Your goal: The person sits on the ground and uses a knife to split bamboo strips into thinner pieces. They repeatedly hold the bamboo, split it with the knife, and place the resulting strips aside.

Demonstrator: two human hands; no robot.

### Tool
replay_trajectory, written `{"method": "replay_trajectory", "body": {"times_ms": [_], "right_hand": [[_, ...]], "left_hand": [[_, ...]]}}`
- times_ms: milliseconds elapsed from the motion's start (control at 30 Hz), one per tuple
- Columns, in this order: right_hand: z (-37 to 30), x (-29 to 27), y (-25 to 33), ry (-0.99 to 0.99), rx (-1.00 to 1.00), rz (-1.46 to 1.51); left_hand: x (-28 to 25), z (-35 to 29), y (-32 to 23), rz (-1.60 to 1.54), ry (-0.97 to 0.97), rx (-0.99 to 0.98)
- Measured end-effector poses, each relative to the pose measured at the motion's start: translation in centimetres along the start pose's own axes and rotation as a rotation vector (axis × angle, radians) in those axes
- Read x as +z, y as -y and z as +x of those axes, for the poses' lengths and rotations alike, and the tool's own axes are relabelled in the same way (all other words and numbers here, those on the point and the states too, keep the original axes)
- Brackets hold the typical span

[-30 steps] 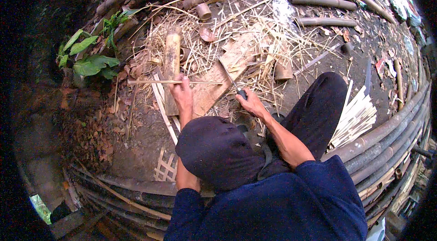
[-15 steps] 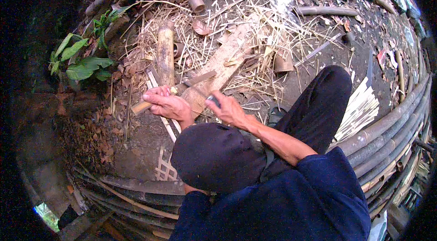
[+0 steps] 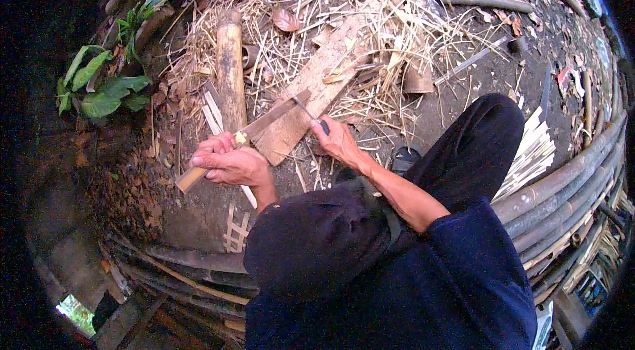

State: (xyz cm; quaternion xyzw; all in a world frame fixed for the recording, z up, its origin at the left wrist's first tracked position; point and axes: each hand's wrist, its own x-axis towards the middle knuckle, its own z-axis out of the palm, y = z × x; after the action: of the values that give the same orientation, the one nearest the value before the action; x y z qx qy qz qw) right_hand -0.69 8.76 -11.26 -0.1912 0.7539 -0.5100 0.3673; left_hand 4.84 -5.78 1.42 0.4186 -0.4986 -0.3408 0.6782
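My left hand is wrapped round a flat split-bamboo piece, which slants from lower left to upper right across the near end of a rough wooden plank. A small pale yellow bit shows on the piece beside my left fingers. My right hand grips the dark handle of a knife. The thin blade reaches up and left to the far end of the bamboo piece, seemingly touching it. Just beyond my left hand lies a thick bamboo pole.
Straw-like shavings are strewn around the plank. Cut bamboo tubes lie among them. A bundle of pale strips rests right of my bent knee. Long bamboo poles line the right side; a green plant grows at left.
The knife has slid along the bamboo piece toward its far end, away from my left hand. My left hand and the piece sit slightly further left; the whole view has shifted a little.
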Motion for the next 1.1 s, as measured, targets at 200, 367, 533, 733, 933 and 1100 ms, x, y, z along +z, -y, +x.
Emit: {"method": "replay_trajectory", "body": {"times_ms": [200, 367, 533, 733, 933, 1100], "right_hand": [[-2.0, -1.1, 5.3, 0.136, -0.124, -0.098], [0.7, -1.0, -0.5, -0.008, -0.053, -0.042], [-1.3, 0.4, 2.7, 0.166, -0.085, -0.197], [2.4, -0.5, -3.2, -0.015, 0.142, -0.113], [2.9, -1.5, -6.0, -0.079, 0.143, -0.062], [-0.3, -0.8, -4.6, -0.021, 0.108, -0.184]], "left_hand": [[0.0, -0.4, 0.2, 0.052, 0.01, -0.001], [1.2, 0.0, -0.5, 0.027, 0.03, -0.008], [0.5, -0.4, 0.1, 0.007, 0.094, 0.007], [0.6, -0.5, -0.3, -0.019, 0.045, 0.017], [1.1, -0.5, 0.1, 0.029, -0.001, -0.046], [-0.5, 0.6, 0.5, 0.004, 0.004, -0.1]]}}
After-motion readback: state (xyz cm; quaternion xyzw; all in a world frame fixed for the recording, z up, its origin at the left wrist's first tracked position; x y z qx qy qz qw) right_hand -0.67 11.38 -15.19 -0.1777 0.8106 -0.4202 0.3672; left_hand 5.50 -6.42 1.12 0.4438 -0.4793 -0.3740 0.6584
